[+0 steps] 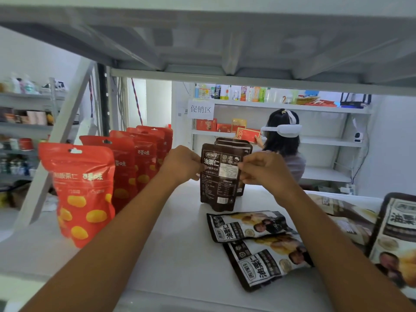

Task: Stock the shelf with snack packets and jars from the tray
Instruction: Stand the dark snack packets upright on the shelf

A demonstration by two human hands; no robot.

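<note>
A dark brown snack packet (219, 188) stands upright on the white shelf (175, 244), back label toward me, with a second brown packet (236, 144) upright just behind it. My left hand (182, 164) pinches its left edge near the top. My right hand (262, 168) pinches its right edge. Two more brown packets (245, 226) (265, 262) lie flat on the shelf in front of it. A row of several red snack packets (83, 190) stands upright along the left.
More brown packets (394, 235) lie and lean at the shelf's right end. The upper shelf's underside (225, 41) hangs low overhead. Beyond the shelf a person (283, 145) in a headset works at another rack (315, 140).
</note>
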